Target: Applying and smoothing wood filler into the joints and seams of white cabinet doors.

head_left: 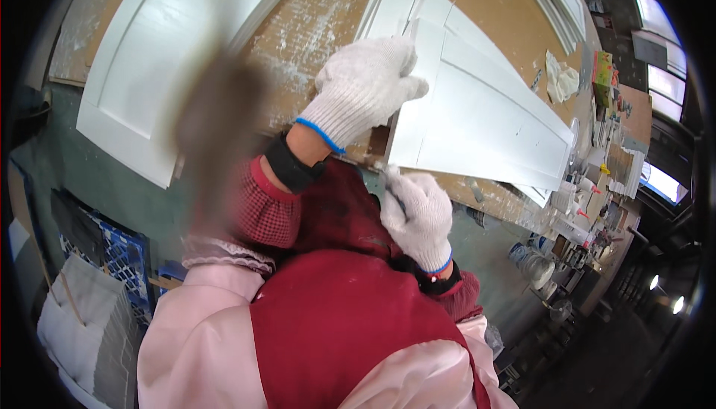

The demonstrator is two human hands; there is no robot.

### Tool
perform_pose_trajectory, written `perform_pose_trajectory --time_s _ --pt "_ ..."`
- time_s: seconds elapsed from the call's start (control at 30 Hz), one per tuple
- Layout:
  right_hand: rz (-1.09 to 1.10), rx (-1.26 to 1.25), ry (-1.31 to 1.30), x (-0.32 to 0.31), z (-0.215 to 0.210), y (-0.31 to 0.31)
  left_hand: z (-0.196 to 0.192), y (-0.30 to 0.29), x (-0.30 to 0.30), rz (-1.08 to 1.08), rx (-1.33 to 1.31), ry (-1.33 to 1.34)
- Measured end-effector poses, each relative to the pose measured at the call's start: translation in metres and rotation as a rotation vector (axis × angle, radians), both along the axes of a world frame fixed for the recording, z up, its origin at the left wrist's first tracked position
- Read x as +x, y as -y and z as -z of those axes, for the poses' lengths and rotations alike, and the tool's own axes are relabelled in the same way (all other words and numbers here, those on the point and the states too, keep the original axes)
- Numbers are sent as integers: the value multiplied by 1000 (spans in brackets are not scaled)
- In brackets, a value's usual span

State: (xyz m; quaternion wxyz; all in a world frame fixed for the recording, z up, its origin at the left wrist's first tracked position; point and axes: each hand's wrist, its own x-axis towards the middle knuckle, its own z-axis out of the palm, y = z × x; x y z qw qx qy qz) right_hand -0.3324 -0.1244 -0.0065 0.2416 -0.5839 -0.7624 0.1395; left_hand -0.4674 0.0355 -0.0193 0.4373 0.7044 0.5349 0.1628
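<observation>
The left hand [365, 85], in a white knit glove with a blue cuff band, lies spread over the near corner of a long white panel [477, 114], fingers curled over its edge in a holding grip that pins the board rather than lifts it. The panel is flat, smooth and painted, with a shallow recessed field, and it runs from the frame's centre toward 3 o'clock across the desk [328, 6], on top of a fanned stack of similar white boards [399, 2] at 12 o'clock. The right hand [418, 215], gloved the same way, sits just below the panel's near end at about 5 o'clock, closed around a slim tool whose tip meets the panel's lower corner; what kind of tool it is cannot be made out. A larger white door panel [160, 58] lies at 10 o'clock on the same rough, paint-flecked brown board surface. The panel's near end overhangs the desk edge, so a slack left hand could let it tip or slide off the slick boards beneath. A slip of the tool could score the fresh-looking paint or catch the soft glove. Small bottles and containers [585, 200] crowd the desk at 4 o'clock, close to the panel's far end.
</observation>
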Motion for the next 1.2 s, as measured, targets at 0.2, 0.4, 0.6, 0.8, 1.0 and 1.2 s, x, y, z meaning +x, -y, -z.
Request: perform_pose_trajectory --time_s 0.2,0.4,0.6,0.8,1.0,1.2 --pt "95 -90 -132 16 -29 -5 -4 1 -7 29 -29 -3" --pt "176 -177 -202 56 -53 -32 -7 7 -9 14 -115 -32" --pt "233 -33 -154 91 -38 -88 -11 5 -2 -11 -107 -83" --pt "209 -28 -119 96 -27 -118 -5 9 -3 -93 -69 39" --pt "96 -92 -165 90 -33 -143 0 14 -3 -124 -27 100" --pt "-45 -129 -110 72 -39 -184 -2 12 -4 -111 -76 72"
